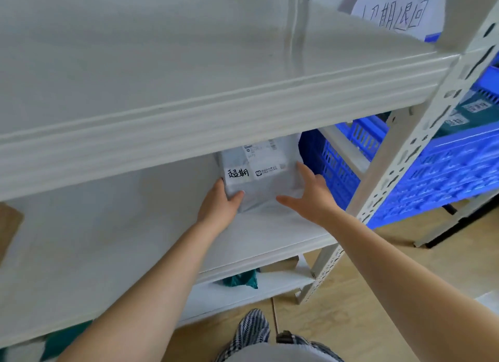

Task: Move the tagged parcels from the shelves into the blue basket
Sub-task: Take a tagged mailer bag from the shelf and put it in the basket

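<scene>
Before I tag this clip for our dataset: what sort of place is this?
Probably a parcel pickup or sorting room: white metal shelving, a grey mailer parcel with a shipping label and handwritten tag, and blue plastic baskets holding more parcels.

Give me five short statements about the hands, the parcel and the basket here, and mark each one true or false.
1. The left hand grips the grey plastic mailer parcel. True.
2. The parcel already lies in the blue slatted plastic basket. False: it sits on the white metal shelf.
3. The right hand is open at the parcel's right edge. True.
4. The parcel bears no writing. False: black handwritten characters show on a white tag.
5. The basket stands to the right of the shelving. True.
</scene>
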